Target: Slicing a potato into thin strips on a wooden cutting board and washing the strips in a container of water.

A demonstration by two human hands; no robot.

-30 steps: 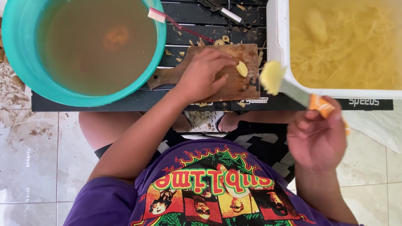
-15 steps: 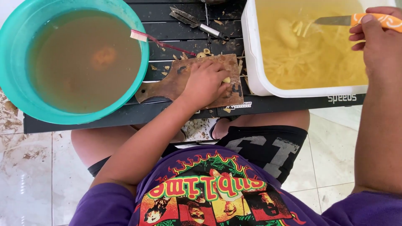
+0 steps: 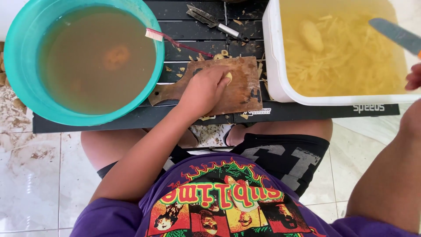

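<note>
I count two containers — one teal basin (image 3: 26, 94), one white tub (image 3: 274, 66) — plus one board (image 3: 239, 90), one toothbrush (image 3: 175, 42), one peeler (image 3: 215, 21), one knife (image 3: 397, 35).

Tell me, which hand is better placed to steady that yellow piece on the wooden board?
Left. The left hand already rests on the yellow piece on the cutting board; the right hand holds the knife over the white tub.

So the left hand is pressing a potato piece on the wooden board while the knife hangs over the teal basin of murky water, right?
Not quite. The head view shows the knife over the white tub of yellow strips, not the teal basin. The left hand does press a potato piece on the wooden board.
</note>
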